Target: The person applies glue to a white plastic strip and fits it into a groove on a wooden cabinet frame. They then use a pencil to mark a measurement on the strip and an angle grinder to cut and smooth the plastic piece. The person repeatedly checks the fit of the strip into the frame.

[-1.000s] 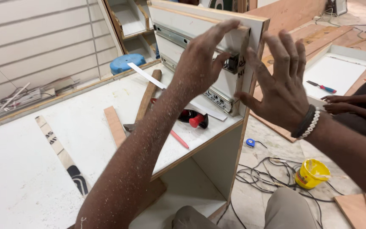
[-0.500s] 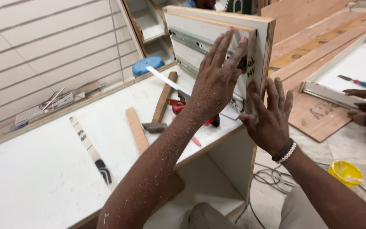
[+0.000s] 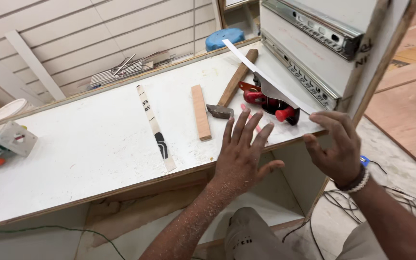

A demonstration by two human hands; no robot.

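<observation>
My left hand (image 3: 244, 154) lies flat with fingers spread on the front edge of a white board top (image 3: 97, 144), its fingertips over a pink pencil (image 3: 246, 113). My right hand (image 3: 335, 147), wearing a beaded bracelet, is open with curved fingers at the corner where the board meets an upright white panel (image 3: 314, 53) fitted with metal drawer slides (image 3: 309, 77). Neither hand holds anything. Just beyond my left hand lie a hammer (image 3: 232, 86), a short wooden strip (image 3: 201, 111) and a red-handled tool (image 3: 266, 98) under a thin white strip (image 3: 266, 77).
A long printed strip (image 3: 155, 127) lies across the board. A power tool (image 3: 1, 144) and white tub (image 3: 10, 108) sit at the left, metal rods (image 3: 121, 70) and a blue lid (image 3: 225, 37) at the back. Cables (image 3: 343, 207) trail on the floor at the right.
Both hands have come down off the face of the upright panel to the board's front edge. The view has tilted down and left.
</observation>
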